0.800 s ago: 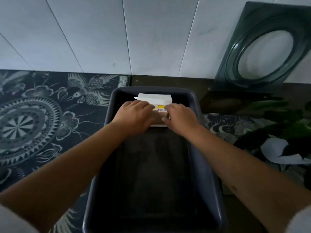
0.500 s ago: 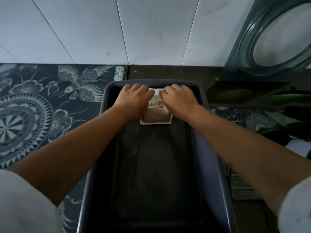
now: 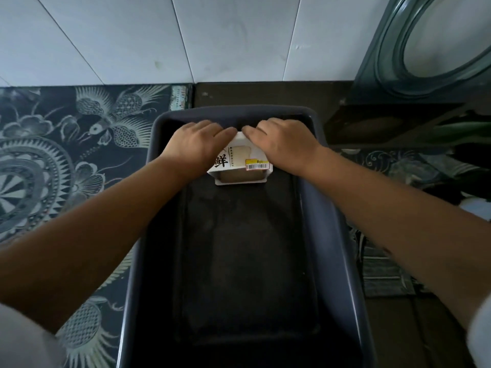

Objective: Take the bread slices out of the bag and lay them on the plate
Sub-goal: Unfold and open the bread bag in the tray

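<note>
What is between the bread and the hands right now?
Only the bread bag itself. Both the left hand and the right hand rest on its far end, in the dark tray. The bread shows through the wrapper and none is out. Nothing else visible blocks it.

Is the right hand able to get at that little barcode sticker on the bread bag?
Probably yes: the right hand already rests on the bread bag, and the barcode sticker lies uncovered just beside it.
</note>
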`<state>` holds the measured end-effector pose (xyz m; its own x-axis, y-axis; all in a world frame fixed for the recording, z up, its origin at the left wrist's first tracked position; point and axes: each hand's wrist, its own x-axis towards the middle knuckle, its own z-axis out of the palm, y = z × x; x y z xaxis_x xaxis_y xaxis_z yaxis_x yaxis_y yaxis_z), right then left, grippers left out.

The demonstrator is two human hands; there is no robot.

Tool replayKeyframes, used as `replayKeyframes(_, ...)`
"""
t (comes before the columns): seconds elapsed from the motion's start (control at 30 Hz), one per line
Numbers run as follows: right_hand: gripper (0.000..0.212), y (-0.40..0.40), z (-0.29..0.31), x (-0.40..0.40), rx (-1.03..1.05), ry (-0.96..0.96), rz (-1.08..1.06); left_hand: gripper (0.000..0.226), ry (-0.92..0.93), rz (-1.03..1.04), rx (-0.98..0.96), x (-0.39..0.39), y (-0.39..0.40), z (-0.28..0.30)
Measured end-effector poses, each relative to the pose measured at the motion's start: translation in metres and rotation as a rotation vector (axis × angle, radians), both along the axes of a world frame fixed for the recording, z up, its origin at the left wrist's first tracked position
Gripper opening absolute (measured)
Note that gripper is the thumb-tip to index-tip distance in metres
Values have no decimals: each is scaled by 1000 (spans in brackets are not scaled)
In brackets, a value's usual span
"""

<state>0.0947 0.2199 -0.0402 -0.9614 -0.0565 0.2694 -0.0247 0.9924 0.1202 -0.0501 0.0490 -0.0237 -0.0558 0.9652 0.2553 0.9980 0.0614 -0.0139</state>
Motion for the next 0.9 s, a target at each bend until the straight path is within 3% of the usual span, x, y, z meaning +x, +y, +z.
replayKeyframes(0.17,36,-48,3,42,-150,57,-46,57,-95,1,-5,40,-39,-3)
replayKeyframes(0.33,30,-125,-2,114,-365,45,-132,60,-282,-19,-29,105,-114,-6)
replayKeyframes(0.57,29,-220,-7,208,-432,-59,-104,33,-467,-27,-33,189,-210,-16)
replayKeyframes(0.83,40,-250,-7,240,-360,-66,-168,41,-452,46,-9,207,-247,-22)
replayKeyframes(0.9,39,-252,-2,242,-374,-32,-188,29,-364,42,26,210,-247,-18)
